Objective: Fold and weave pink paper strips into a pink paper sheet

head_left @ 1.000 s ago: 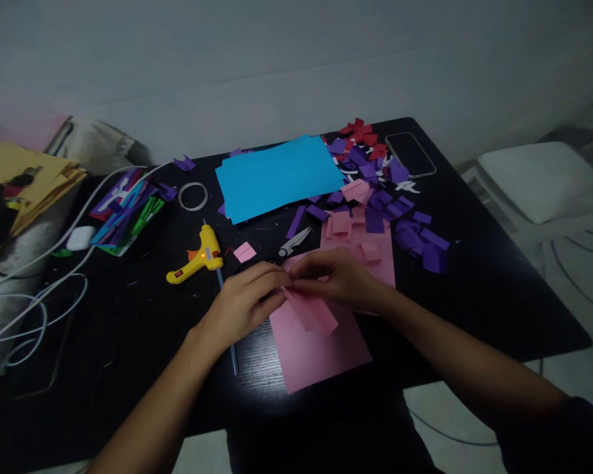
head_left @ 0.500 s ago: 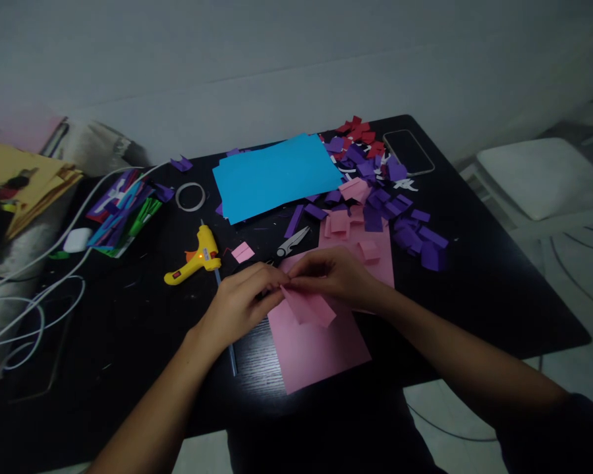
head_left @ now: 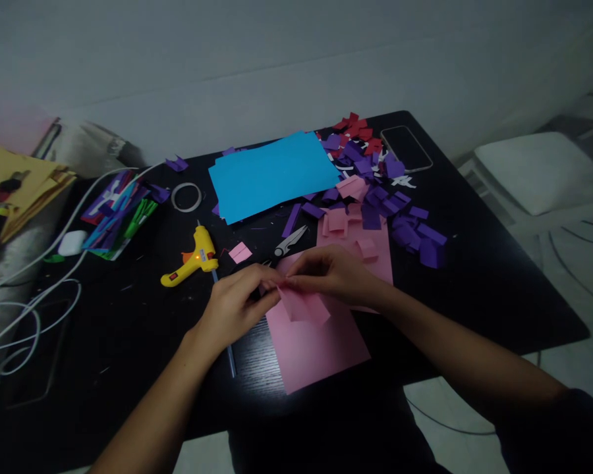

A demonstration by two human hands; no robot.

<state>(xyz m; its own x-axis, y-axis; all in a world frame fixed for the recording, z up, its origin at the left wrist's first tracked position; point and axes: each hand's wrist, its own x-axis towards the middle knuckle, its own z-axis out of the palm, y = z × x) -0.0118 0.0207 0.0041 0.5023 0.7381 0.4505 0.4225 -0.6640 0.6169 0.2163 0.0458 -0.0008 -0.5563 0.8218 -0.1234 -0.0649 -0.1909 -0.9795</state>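
Note:
A folded pink paper piece is pinched at its upper left edge between both hands, above a flat pink sheet. My left hand has its fingers closed on that edge. From the right, my right hand grips the same edge, its fingertips touching or nearly touching the left ones. Scissors lie just beyond the hands, their handles partly hidden. A small pink square lies by the left fingers. The yellow glue gun rests to the left with a glue stick in it.
Blue sheets lie at the back. Purple pieces, red pieces and a phone are at the back right. A tape roll, coloured strips and white cables are on the left. A white chair stands right.
The folded pink piece has tilted and shifted slightly to the left between the fingers. The view has moved a little. Both hands keep their hold.

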